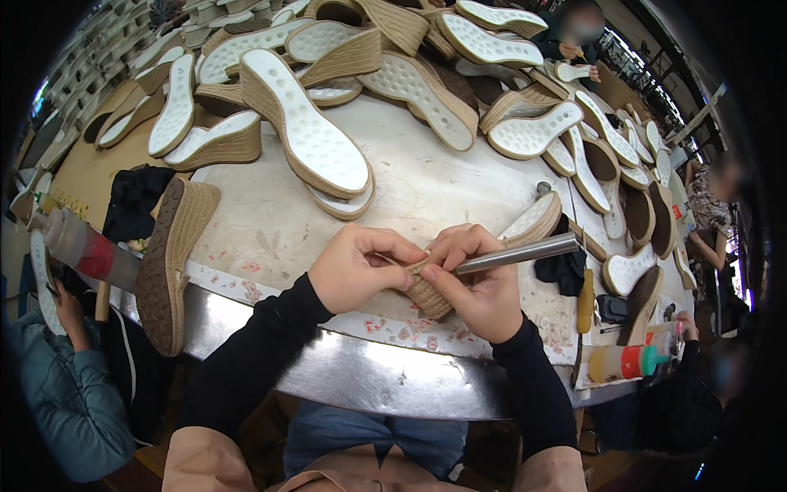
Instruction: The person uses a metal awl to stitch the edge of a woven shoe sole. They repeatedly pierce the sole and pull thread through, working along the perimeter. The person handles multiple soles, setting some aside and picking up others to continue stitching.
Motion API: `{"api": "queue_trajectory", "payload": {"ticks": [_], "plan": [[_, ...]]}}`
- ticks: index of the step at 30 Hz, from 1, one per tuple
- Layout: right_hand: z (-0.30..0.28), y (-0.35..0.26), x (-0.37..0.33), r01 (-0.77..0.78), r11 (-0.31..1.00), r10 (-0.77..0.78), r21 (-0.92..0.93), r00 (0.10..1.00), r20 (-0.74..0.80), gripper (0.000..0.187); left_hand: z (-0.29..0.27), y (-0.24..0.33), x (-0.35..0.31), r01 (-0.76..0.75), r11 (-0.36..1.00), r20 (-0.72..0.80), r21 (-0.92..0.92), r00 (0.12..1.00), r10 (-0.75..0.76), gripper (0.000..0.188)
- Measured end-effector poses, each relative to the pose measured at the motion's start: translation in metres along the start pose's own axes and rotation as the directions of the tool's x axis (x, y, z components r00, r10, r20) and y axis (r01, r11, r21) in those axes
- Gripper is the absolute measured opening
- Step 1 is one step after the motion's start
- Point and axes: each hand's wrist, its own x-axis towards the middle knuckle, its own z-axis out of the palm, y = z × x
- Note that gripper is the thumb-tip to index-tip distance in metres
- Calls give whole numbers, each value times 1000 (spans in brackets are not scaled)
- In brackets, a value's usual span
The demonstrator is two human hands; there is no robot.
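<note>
A jute-wrapped wedge sole (429, 298) is between my hands near the table's front edge. My left hand (361, 266) is closed, thumb and forefinger pinching its braided rim. From the other side my right hand (479, 283) presses its thumb and fingers onto the same rim. A smooth metal rod (525, 252) sticks out to the right from under my right fingers; its other end is hidden. Beyond that hand shows a white-topped sole end (533, 220); whether it belongs to the held piece is hidden.
Many wedge soles (307, 123) are heaped across the far table. One brown-bottomed wedge (170, 262) stands at left beside a clear bottle (90, 250). On the right are a yellow-handled tool (585, 299), a black cloth (561, 266) and a green-capped bottle (623, 362). Other people sit around the table.
</note>
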Motion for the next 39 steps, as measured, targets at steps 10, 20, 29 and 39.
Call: {"api": "queue_trajectory", "payload": {"ticks": [10,20,29,39], "plan": [[-6,0,-1,-139,966,165,219,980,-107,21,-1,-1,2,-57,993,27,104,998,55,25],[-3,2,-1,-77,985,101,153,982,-160,20,6,-8,5,-70,997,-46,-29,997,69,22],[-33,-26,-6,36,952,90,304,917,-388,24,5,2,-3,27,983,-19,181,1000,-24,32],[-37,-22,-16,-47,957,154,285,917,-368,31,21,-4,13,-22,990,-73,140,997,32,30]]}}
